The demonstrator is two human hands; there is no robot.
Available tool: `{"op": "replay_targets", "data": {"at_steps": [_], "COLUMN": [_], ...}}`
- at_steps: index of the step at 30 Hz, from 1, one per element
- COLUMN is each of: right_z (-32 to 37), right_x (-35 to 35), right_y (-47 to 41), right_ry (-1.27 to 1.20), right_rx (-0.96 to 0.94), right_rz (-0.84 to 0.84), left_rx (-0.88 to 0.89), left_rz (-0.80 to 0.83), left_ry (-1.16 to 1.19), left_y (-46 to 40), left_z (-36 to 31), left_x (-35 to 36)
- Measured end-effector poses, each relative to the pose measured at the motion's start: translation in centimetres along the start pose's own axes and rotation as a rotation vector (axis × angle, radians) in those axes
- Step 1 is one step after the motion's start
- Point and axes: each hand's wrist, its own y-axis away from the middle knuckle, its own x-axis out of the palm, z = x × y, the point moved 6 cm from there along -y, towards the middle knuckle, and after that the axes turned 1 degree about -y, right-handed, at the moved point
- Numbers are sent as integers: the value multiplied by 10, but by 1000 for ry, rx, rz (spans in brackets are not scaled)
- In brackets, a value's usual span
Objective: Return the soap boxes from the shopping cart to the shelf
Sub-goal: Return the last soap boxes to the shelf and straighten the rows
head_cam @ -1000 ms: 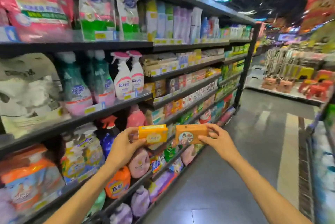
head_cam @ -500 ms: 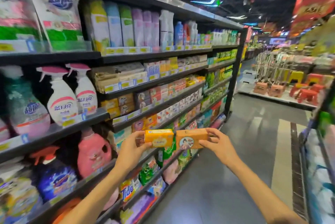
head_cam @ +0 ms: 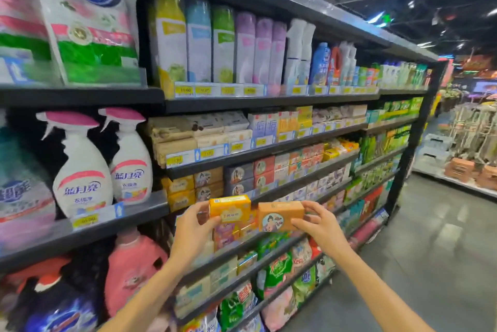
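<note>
Before a tall black store shelf point(head_cam: 242, 154), two soap boxes raised side by side, almost touching. Left hand point(head_cam: 192, 229) pinching a yellow soap box point(head_cam: 230, 209) between thumb and fingers; right hand point(head_cam: 321, 225) gripping an orange-brown soap box point(head_cam: 279, 216) printed with a round portrait. Just behind both boxes on that shelf, matching stacked soap boxes point(head_cam: 193, 186). Left of these, white spray bottles point(head_cam: 83, 170) with pink triggers.

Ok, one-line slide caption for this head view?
Left hand holds a yellow soap box, right hand an orange soap box, before the soap shelf.
</note>
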Motion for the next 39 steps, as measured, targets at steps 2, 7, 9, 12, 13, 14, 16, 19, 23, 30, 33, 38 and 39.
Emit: {"op": "replay_targets", "data": {"at_steps": [2, 7, 9, 12, 13, 14, 16, 19, 23, 30, 33, 38, 39], "right_z": [-4, -12, -16, -24, -27, -31, -37, -41, -47, -55, -58, -62, -61], "right_x": [16, 58, 70, 85, 89, 92, 95, 97, 97, 102, 110, 122, 123], "right_y": [-32, -96, -120, -150, -159, -168, -183, -202, -220, -226, -226, -223, -223], "right_ry": [-25, -49, -73, -88, -83, -77, -64, -50, -31, 2, 0, 4, 2], "right_rx": [-10, -49, -71, -84, -89, -91, -100, -132, -172, -156, -142, -139, -141], "right_rz": [40, 174, 205, 262, 282, 300, 330, 355, 379, 419, 433, 442, 444], "left_rx": [-33, -104, -127, -128, -128, -126, -144, -202, -260, -372, -438, -471, -449], "left_rz": [-49, -164, -204, -290, -317, -342, -395, -439, -459, -518, -540, -564, -552], "left_ry": [-7, -50, -43, -55, -76, -95, -143, -245, -406, -572, -575, -650, -699], "left_y": [-19, -48, -54, -55, -57, -59, -65, -73, -76, -77, -77, -71, -70], "left_z": [17, 48, 53, 52, 50, 50, 52, 59, 69, 79, 78, 70, 70], "left_x": [-4, -14, -13, -6, -4, -1, 2, 5, 12, 17, 19, 24, 26]}}
